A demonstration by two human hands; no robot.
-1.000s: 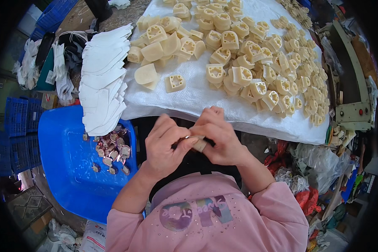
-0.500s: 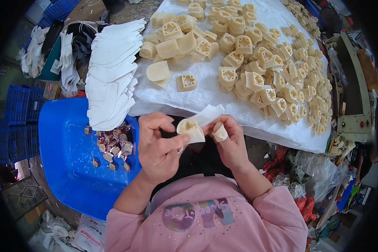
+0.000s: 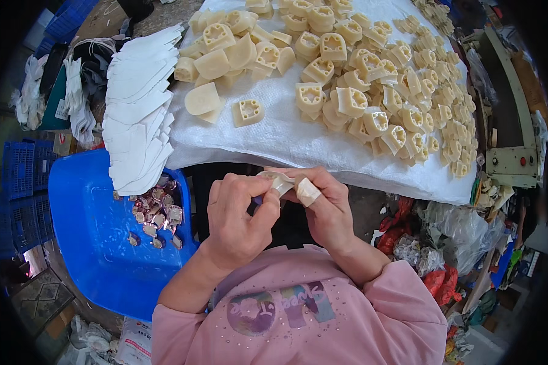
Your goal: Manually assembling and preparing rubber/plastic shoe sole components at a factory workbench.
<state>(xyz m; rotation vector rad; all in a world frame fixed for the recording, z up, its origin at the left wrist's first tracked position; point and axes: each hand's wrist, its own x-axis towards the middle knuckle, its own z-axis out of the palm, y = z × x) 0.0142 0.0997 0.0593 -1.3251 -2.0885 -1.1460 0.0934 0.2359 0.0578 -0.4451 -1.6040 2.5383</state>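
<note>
My left hand [image 3: 240, 216] and my right hand [image 3: 326, 204] meet just below the table's front edge, both gripping one small cream-coloured piece [image 3: 280, 182] between thumbs and fingertips. The right thumb wears a strip of pale tape [image 3: 307, 191]. Most of the piece is hidden by my fingers. Above it, many cream moulded blocks [image 3: 353, 100] with holes lie spread over a white woven sheet [image 3: 286, 137]. One block [image 3: 248, 112] lies apart near the sheet's front.
A fanned stack of white flat cut-outs [image 3: 137, 109] lies at the sheet's left end. Below it a blue plastic tub [image 3: 94, 243] holds small shiny scraps [image 3: 158, 210]. Blue crates [image 3: 18, 188] stand far left. Bagged clutter [image 3: 444, 249] and a machine panel [image 3: 511, 161] are on the right.
Both hands stayed together at the table edge, turning the small piece between the fingers; the view shifted slightly up, and the white wrap seen half a second ago is now mostly covered.
</note>
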